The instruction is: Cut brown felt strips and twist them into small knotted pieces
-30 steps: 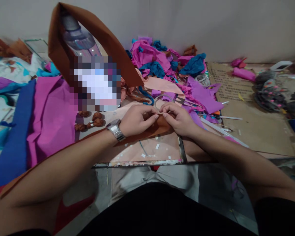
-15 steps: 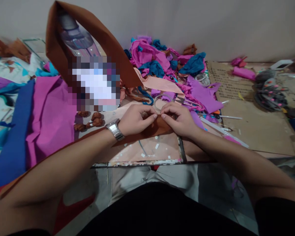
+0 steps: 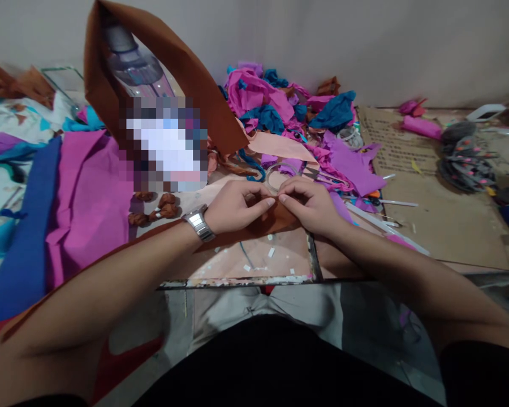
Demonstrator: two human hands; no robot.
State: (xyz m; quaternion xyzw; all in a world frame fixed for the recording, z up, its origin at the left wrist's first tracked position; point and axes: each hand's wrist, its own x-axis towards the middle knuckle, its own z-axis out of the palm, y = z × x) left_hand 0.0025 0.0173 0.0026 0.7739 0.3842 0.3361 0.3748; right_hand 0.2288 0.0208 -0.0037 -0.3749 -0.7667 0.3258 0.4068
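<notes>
My left hand (image 3: pixel 233 208), with a metal watch on the wrist, and my right hand (image 3: pixel 309 204) meet fingertip to fingertip over a strip of brown cloth (image 3: pixel 275 221) on the work table. Both hands pinch the cloth's top edge, fingers curled closed. The brown strip runs back under my left forearm toward the lower left. A clear ring (image 3: pixel 275 171) and scissors (image 3: pixel 328 178) lie just beyond my fingers.
A plastic bottle (image 3: pixel 138 70) stands behind a tall brown cloth fold (image 3: pixel 195 85). Magenta cloth (image 3: pixel 89 203) and blue cloth (image 3: pixel 25 237) lie left. A heap of pink, blue and purple scraps (image 3: pixel 288 107) sits behind. Cardboard (image 3: pixel 441 215) and dark clips (image 3: pixel 466 161) lie right.
My hands stay pinched on the brown cloth; the fingertips have shifted slightly, working along its edge. Nothing else has moved.
</notes>
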